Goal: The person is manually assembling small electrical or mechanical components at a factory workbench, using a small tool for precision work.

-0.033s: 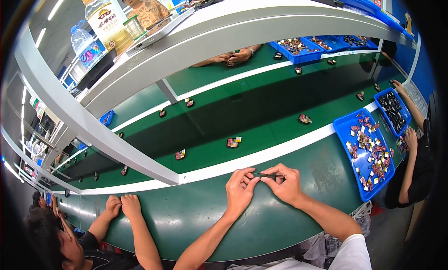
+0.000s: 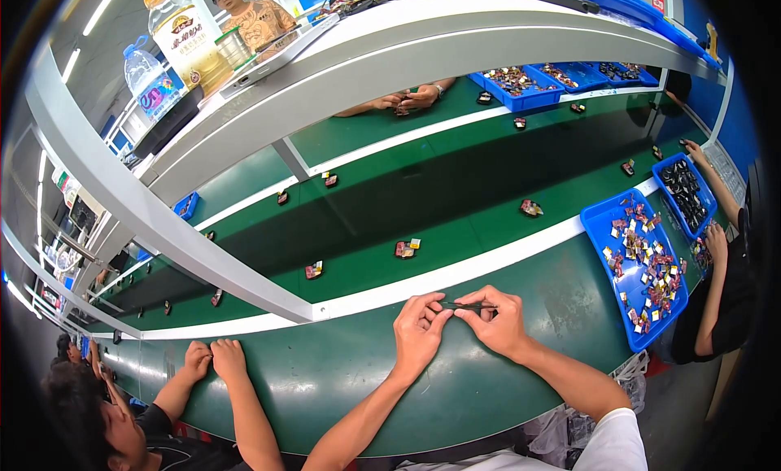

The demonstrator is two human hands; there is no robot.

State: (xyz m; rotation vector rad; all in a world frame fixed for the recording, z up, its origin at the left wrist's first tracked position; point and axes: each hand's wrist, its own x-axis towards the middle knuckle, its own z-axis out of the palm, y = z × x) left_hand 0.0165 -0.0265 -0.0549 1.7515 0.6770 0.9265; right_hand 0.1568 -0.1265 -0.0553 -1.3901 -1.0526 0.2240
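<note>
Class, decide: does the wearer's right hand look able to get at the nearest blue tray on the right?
Probably yes: nothing visible stands between the right hand and the blue tray, though that hand pinches a thin dark piece.

The left forearm [image 2: 362,418] and right forearm [image 2: 569,381] reach forward and converge; the left hand [image 2: 417,334] and right hand [image 2: 499,326] pinch with curled fingers [image 2: 485,294], thumb tips [image 2: 444,315] close together.

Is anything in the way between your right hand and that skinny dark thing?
Nothing I can see: the right hand is pinching the skinny dark thing directly, with the left hand at its other end.
</note>
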